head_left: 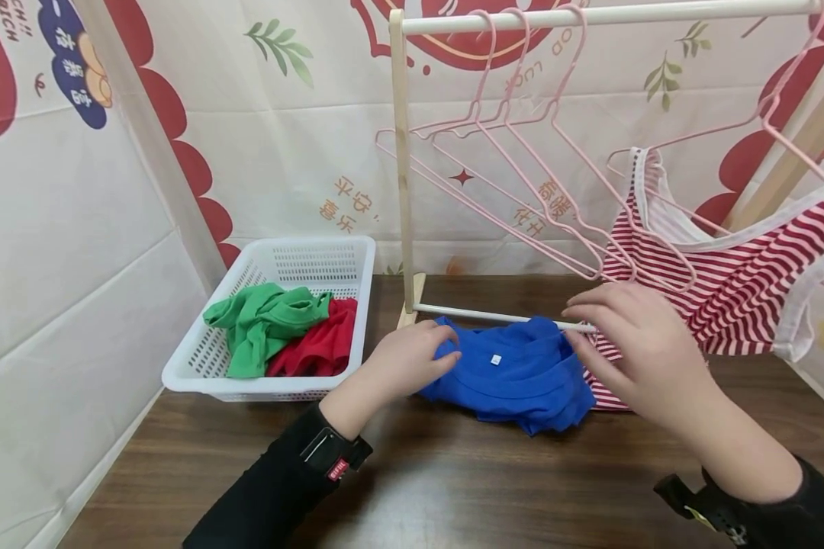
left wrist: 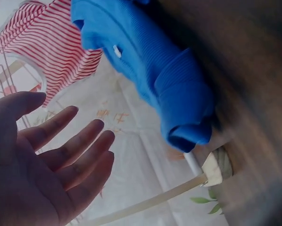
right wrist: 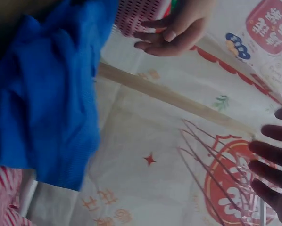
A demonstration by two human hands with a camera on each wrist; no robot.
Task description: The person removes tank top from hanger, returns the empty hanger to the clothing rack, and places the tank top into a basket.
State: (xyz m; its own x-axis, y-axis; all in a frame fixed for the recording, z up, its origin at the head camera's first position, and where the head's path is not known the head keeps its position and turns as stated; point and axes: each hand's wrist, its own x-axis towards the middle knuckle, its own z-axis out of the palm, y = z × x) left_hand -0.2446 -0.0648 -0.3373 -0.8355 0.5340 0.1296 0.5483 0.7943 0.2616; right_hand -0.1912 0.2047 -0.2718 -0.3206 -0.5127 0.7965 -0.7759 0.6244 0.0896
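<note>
A crumpled blue garment [head_left: 511, 374] with a small white label lies on the dark table, in front of the rack's low white bar. At its left end hovers my left hand [head_left: 412, 357]; the left wrist view shows the fingers [left wrist: 77, 155] loosely bent and apart from the cloth. On the other side my right hand [head_left: 635, 343] is raised near the garment's right end, its fingers spread and holding nothing. A red-and-white striped top [head_left: 714, 282] hangs from a pink hanger behind the right hand, and striped cloth also shows beside the blue garment.
Several pink hangers [head_left: 515, 130] hang from the rack's white top rail [head_left: 590, 15]. The rack's wooden post [head_left: 403, 168] stands left of them. At the left, a white basket [head_left: 178, 374] holds a green garment [head_left: 268, 324] and a red garment [head_left: 323, 339].
</note>
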